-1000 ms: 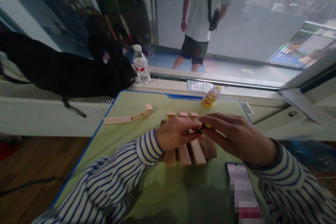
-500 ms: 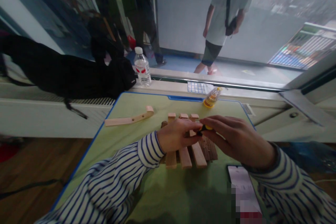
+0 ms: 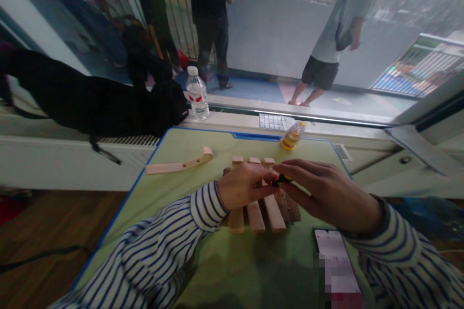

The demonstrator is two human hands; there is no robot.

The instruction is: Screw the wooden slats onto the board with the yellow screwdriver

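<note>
Our right hand [image 3: 322, 193] held the black-and-yellow tool [image 3: 284, 178]; we could not tell what our left hand [image 3: 241, 186] gripped. Over the wood strips [image 3: 256, 217], we needed slow, steady fingers.

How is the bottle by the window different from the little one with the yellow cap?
The water bottle is bigger, white-capped and on the windowsill; the small bottle is yellow-capped and on the table. Both look see-through and have their caps on.
</note>
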